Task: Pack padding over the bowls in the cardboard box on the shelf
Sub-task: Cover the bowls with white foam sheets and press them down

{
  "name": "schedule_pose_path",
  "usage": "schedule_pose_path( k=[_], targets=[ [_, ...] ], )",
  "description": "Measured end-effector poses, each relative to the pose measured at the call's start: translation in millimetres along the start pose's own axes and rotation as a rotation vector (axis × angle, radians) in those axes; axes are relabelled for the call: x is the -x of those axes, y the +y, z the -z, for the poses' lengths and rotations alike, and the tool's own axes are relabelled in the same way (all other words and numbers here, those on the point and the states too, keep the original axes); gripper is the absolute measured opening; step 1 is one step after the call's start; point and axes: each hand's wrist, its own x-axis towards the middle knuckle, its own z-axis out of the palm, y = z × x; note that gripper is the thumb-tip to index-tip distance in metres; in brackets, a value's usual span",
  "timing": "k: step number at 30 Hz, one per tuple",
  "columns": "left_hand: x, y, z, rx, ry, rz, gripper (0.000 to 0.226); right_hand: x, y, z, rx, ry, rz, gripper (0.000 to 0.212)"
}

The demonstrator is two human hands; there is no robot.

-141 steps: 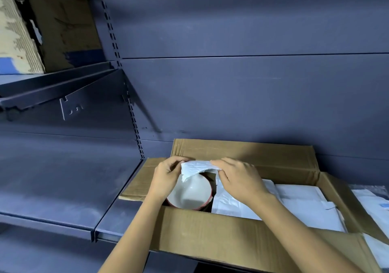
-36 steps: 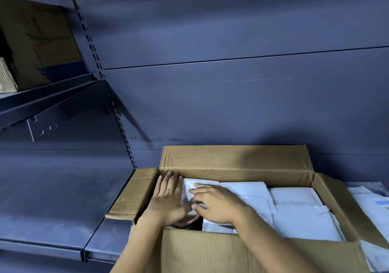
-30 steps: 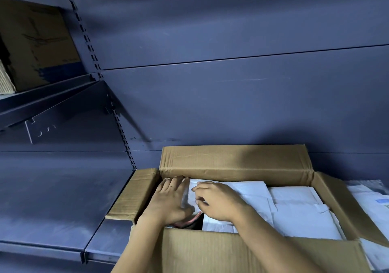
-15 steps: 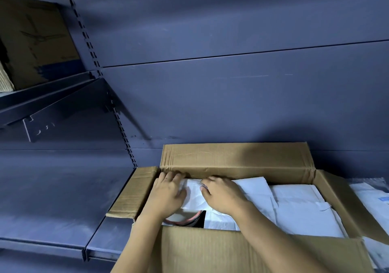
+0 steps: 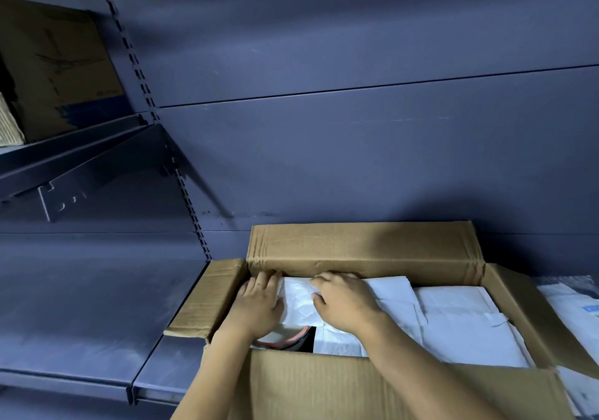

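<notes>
The cardboard box (image 5: 356, 248) sits open on the dark metal shelf (image 5: 97, 322), its back flap standing against the wall panel. Both hands are down in its left end. The left hand (image 5: 257, 306) lies flat, fingers straight and together, pressing on the left edge of a crumpled white padding sheet (image 5: 299, 303), with its fingertips up at the box's back corner. The right hand (image 5: 343, 299) rests on the same sheet from the other side, fingers bent and knuckles raised, tips down at the sheet's far edge; I cannot tell whether it pinches the sheet or only pushes on it. Just below the sheet's near edge a red-rimmed bowl (image 5: 285, 343) peeks out, mostly covered. More white sheets (image 5: 453, 322) fill the rest of the box to the right. A worn carton (image 5: 58, 63) stands on the upper shelf at left
</notes>
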Motion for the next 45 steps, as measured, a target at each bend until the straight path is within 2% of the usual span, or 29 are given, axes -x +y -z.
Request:
schedule_pose_path(
  k=[2, 4, 7, 10, 12, 14, 19, 23, 27, 30, 32, 34, 37, 41, 43, 45],
  targets=[
    [1, -2, 3, 0.062, 0.135, -0.03, 0.082, 0, 1, 1, -0.116, 0.082, -0.022, 0.032],
    [1, -2, 8, 0.143, 0.287, -0.075, 0.075, 1, 4, 8, -0.312, 0.204, -0.119, 0.026],
    [4, -1, 17, 0.217, 0.363, -0.081, 0.066, 9, 14, 30, -0.575, 0.347, -0.236, 0.021],
    [8, 8, 24, 0.277, 0.417, -0.089, 0.057, 42, 31, 65, -0.807, 0.409, -0.246, 0.018],
    [12, 25, 28, 0.34, 0.464, -0.155, 0.044, 73, 51, 86, -0.833, 0.479, -0.269, 0.02],
    [14, 58, 34, 0.423, 0.47, -0.309, 0.033, 101, 75, 99, -0.779, 0.534, -0.35, 0.021],
    [13, 179, 33, 0.276, 0.327, -0.704, 0.042, 162, 129, 103, -0.669, 0.587, -0.636, 0.019],
    [16, 270, 27, 0.143, 0.246, -0.896, 0.054, 204, 175, 85, -0.593, 0.529, -0.781, 0.03],
    [23, 319, 8, 0.016, 0.197, -0.914, 0.062, 236, 211, 69, -0.536, 0.385, -0.982, 0.029],
    [21, 326, 0, -0.041, 0.085, -0.794, 0.051, 250, 216, 57, -0.476, 0.164, -0.946, 0.043],
    [18, 327, 2, -0.07, 0.091, -0.755, 0.05, 253, 214, 45, -0.37, -0.011, -0.955, 0.064],
    [18, 328, -1, -0.092, 0.109, -0.738, 0.052, 254, 211, 38, -0.229, -0.07, -0.996, 0.08],
    [19, 328, -4, -0.051, 0.112, -0.744, 0.06, 252, 211, 43, -0.175, -0.165, -0.982, 0.097],
    [19, 326, -6, -0.005, 0.139, -0.791, 0.091, 254, 209, 56, -0.078, -0.305, -0.94, 0.102],
    [19, 326, -7, 0.008, 0.139, -0.782, 0.089, 256, 208, 59, -0.075, -0.331, -0.917, 0.102],
    [20, 327, -6, 0.007, 0.136, -0.765, 0.074, 258, 207, 60, -0.065, -0.323, -0.911, 0.096]
  ],
)
